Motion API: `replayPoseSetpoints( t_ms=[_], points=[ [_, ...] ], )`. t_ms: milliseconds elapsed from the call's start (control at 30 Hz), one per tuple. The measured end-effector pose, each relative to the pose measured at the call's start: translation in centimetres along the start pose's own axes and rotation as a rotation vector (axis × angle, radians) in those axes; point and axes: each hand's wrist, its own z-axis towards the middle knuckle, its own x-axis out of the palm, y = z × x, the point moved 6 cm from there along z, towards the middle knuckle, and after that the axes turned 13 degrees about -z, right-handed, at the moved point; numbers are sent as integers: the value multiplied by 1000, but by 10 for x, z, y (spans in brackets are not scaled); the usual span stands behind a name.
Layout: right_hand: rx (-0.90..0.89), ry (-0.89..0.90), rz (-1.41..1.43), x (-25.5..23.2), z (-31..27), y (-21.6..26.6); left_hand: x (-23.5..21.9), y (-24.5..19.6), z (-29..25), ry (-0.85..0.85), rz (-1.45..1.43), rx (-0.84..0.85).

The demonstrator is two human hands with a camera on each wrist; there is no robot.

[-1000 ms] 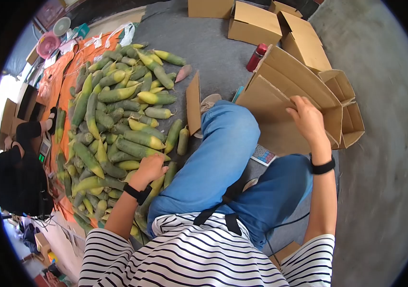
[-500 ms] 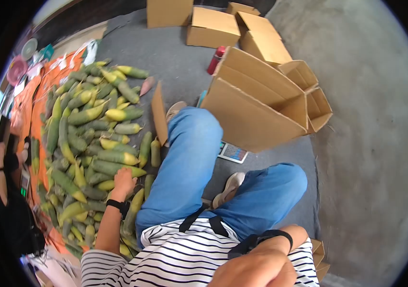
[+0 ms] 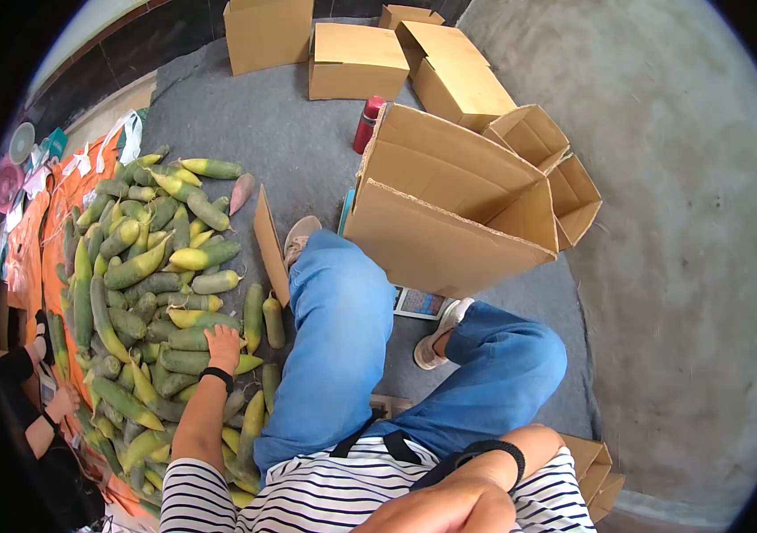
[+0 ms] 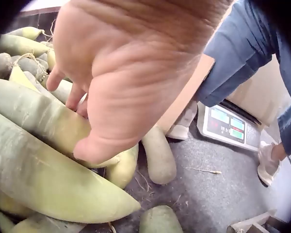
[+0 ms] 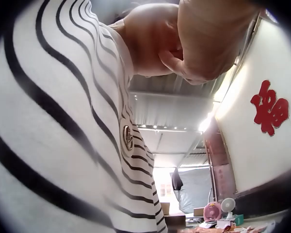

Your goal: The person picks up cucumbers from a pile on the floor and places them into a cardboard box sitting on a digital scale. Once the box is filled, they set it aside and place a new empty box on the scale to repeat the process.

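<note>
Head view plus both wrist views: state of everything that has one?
Left hand: fingers spread, on the radish pile
Right hand: raised near the face
Radish pile: loosely heaped
Large cardboard box: top open
Low box at the back: closed
Cardboard panel: on edge
Red bottle: upright
Scale: display lit

Withdraws right hand from cardboard box, raises to face; spreads left hand wider over green radishes.

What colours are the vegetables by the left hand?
The vegetables are green and yellow, clearest in the head view.
</note>
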Motion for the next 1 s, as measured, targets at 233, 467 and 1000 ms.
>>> replayPoseSetpoints(
  t_ms=[233,467,1000],
  points=[
    [-6,-9,-336,-33,6,62,17,-1,23,117,72,25],
    [-74,-789,-1772,-88,-21,202,-34,-8,3,-72,39,203],
    [769,-620,-2957,-214,-97,223,-331,16,-164,-913,-1391,319]
  ],
)
